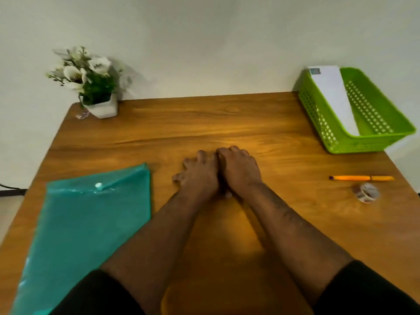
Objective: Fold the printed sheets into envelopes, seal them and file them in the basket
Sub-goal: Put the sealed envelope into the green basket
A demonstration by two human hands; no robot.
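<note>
Two hands, left (200,172) and right (238,169), flat, touching, empty on table (250,123); envelope (333,94) label in basket (368,142) unreadable.

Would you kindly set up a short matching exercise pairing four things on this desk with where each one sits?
Things:
1. green basket
2. teal folder
3. potted flowers
4. orange pen

Places:
A. far left corner, by the wall
B. right side, just beyond the tape roll
C. far right corner, holding a white envelope
D. near left, lying flat

Pairs: 1-C, 2-D, 3-A, 4-B
</note>
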